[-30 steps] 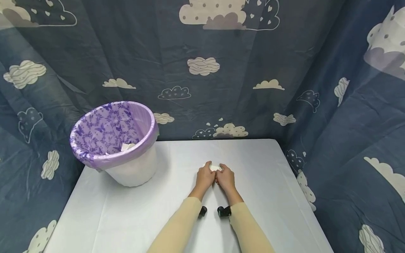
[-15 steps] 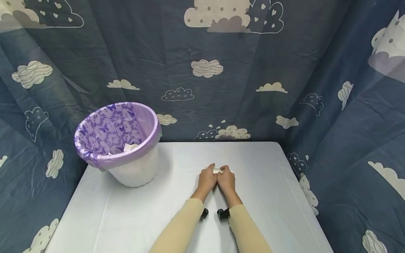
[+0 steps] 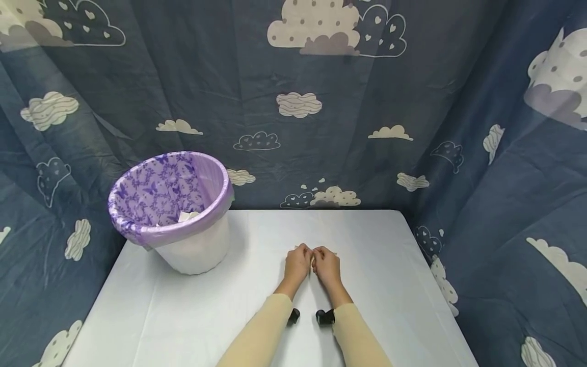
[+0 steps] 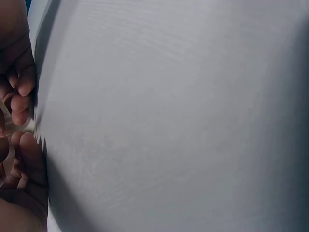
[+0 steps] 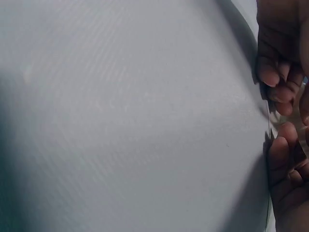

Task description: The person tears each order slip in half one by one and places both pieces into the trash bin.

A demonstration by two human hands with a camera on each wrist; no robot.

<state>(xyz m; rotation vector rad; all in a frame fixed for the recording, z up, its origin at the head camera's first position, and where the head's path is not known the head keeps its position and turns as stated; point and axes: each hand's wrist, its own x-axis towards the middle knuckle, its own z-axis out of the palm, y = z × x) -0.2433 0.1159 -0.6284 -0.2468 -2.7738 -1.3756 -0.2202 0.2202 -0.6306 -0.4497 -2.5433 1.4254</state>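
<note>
In the head view, the left hand (image 3: 297,265) and right hand (image 3: 326,266) meet over the white table, fingertips almost touching. Both pinch a small thin, pale, paper-like piece (image 3: 312,259) between curled fingers. Most of it is covered by the hands, so its exact kind cannot be made out. Light slivers also show just beyond the knuckles. A bit of the pale piece (image 4: 30,126) appears between the fingertips at the left edge of the left wrist view. In the right wrist view, curled fingers (image 5: 280,150) crowd the right edge around it.
A white bin (image 3: 194,255) with a purple butterfly-patterned liner (image 3: 156,186) stands at the table's back left. White scraps (image 3: 187,216) lie inside. Small black wrist cameras (image 3: 325,317) sit under the sleeves. A dark cloud-print curtain (image 3: 339,158) surrounds the white table (image 3: 390,285).
Earlier the pale piece showed between raised index fingers and thumbs. Now the fingers have curled in closer over it and hide most of it. The bin has not moved.
</note>
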